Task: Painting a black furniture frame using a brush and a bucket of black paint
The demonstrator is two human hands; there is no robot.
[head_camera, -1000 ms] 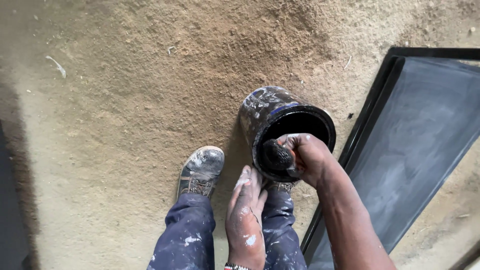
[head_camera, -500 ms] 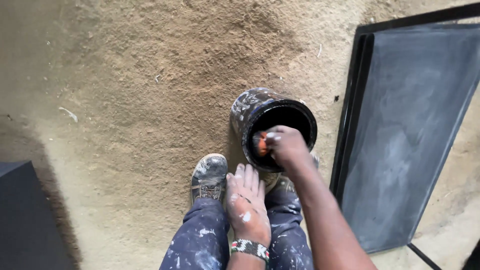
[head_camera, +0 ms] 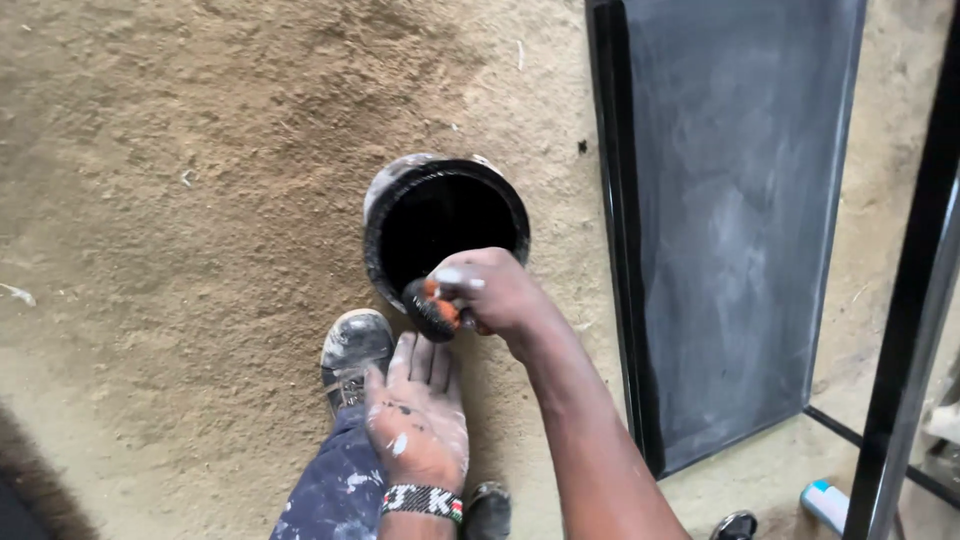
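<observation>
Partly hidden, the brush [head_camera: 433, 307] is clenched in the right hand [head_camera: 497, 293] at the bucket [head_camera: 447, 228] rim; left hand [head_camera: 418, 420] rests open.

You stand on a sandy dirt floor [head_camera: 180, 200]. A paint-smeared black bucket [head_camera: 445, 215] sits just beyond your right fingers [head_camera: 455, 285]; a dark metal panel [head_camera: 740, 220] lies further right of them.

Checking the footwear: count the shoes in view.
2. One paint-spattered shoe left of the left hand, below the black bucket; a second shoe, only its toe showing, beside the right forearm at the bottom edge.
</observation>
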